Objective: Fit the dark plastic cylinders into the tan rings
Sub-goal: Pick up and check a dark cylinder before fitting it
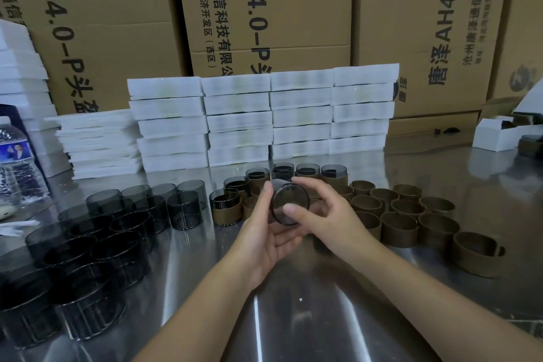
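Worked at a steel table, backed by cartons and white boxes. Held one dark cylinder above the table's middle, tilted. Cupped it from below with the left hand; pinched its rim with the right hand. Kept spare cylinders on the left, tan rings on the right, fitted pairs just behind. Probably risked jamming or cracking the wall if pushed in crooked, or toppling the crowded rings.
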### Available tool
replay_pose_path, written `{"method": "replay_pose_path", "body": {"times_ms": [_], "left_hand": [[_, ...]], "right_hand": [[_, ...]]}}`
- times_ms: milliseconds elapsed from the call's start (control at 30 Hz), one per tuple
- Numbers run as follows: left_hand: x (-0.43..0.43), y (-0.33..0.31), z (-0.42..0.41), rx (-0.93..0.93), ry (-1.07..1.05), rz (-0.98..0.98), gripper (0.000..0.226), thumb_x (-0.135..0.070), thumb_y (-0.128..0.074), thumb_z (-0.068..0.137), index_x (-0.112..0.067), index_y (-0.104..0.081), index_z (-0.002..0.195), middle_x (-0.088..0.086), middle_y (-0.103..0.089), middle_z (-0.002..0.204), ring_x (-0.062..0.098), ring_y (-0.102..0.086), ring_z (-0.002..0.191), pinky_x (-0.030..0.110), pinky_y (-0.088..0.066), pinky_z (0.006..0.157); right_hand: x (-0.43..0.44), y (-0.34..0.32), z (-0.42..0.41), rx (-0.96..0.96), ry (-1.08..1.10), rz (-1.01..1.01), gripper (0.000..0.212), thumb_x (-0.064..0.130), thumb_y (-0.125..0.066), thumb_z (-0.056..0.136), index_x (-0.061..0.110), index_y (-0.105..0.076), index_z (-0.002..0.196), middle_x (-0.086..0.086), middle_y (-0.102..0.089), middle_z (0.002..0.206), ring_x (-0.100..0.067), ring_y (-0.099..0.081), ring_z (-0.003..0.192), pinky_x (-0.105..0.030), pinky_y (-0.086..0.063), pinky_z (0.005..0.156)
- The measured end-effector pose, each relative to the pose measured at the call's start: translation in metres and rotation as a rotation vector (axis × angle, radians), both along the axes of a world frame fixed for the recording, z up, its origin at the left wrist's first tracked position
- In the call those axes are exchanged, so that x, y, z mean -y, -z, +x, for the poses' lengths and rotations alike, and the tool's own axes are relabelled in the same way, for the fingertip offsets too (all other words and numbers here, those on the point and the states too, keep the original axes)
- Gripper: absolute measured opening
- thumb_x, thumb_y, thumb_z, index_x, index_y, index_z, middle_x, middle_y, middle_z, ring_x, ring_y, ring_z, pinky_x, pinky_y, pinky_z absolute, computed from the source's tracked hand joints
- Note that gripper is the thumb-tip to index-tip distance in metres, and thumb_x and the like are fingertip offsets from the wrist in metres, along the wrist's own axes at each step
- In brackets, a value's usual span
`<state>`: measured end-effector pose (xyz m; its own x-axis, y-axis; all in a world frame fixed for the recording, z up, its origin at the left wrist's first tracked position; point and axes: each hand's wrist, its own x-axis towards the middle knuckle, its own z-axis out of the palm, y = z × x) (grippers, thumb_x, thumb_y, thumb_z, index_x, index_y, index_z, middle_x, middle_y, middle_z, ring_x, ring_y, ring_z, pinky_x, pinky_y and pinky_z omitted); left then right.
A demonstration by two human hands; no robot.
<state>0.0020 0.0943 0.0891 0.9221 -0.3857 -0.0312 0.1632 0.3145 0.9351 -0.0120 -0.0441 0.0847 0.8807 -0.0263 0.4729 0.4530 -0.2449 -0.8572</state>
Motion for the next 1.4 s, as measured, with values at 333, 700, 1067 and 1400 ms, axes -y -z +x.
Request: {"method": "replay_pose_path", "body": {"times_ms": [333, 700, 1067, 1400], "left_hand": [[0.002, 0.001, 0.001, 0.001, -0.047, 0.084, 0.065, -0.065, -0.035, 0.093, -0.012, -0.07, 0.11, 0.01, -0.076, 0.096, 0.019, -0.075, 0.081, 0.026, -0.058, 0.059], [0.002, 0.004, 0.003, 0.089, -0.14, 0.298, 0.066, -0.067, -0.038, 0.092, -0.012, -0.073, 0.094, 0.008, -0.072, 0.066, 0.015, -0.067, 0.054, 0.027, -0.053, 0.055], [0.002, 0.0, -0.001, 0.152, -0.081, 0.39, 0.07, -0.067, -0.035, 0.092, -0.01, -0.073, 0.083, 0.006, -0.076, 0.076, 0.011, -0.067, 0.057, 0.024, -0.054, 0.056], [0.004, 0.0, -0.005, 0.258, -0.126, 0.335, 0.035, -0.048, -0.042, 0.099, -0.029, -0.069, 0.109, -0.001, -0.077, 0.092, 0.018, -0.075, 0.081, 0.042, -0.059, 0.077]], "right_hand": [[0.0, 0.009, 0.006, 0.045, -0.016, -0.068, 0.075, 0.058, -0.083, 0.053, 0.057, -0.049, 0.12, 0.007, -0.057, 0.128, -0.008, -0.058, 0.117, -0.038, -0.047, 0.103], [-0.001, 0.002, 0.0, 0.08, 0.062, -0.065, 0.056, 0.055, -0.076, 0.062, 0.036, -0.058, 0.112, 0.018, -0.067, 0.107, 0.005, -0.061, 0.103, -0.017, -0.046, 0.089], [0.001, -0.002, -0.003, 0.079, 0.104, 0.001, 0.048, 0.068, -0.067, 0.061, 0.033, -0.068, 0.094, 0.016, -0.071, 0.091, 0.0, -0.066, 0.087, -0.014, -0.049, 0.074], [0.001, -0.006, -0.005, 0.076, 0.16, 0.043, 0.015, 0.058, -0.065, 0.076, 0.048, -0.073, 0.083, 0.019, -0.073, 0.081, 0.002, -0.067, 0.073, -0.015, -0.049, 0.058]]}}
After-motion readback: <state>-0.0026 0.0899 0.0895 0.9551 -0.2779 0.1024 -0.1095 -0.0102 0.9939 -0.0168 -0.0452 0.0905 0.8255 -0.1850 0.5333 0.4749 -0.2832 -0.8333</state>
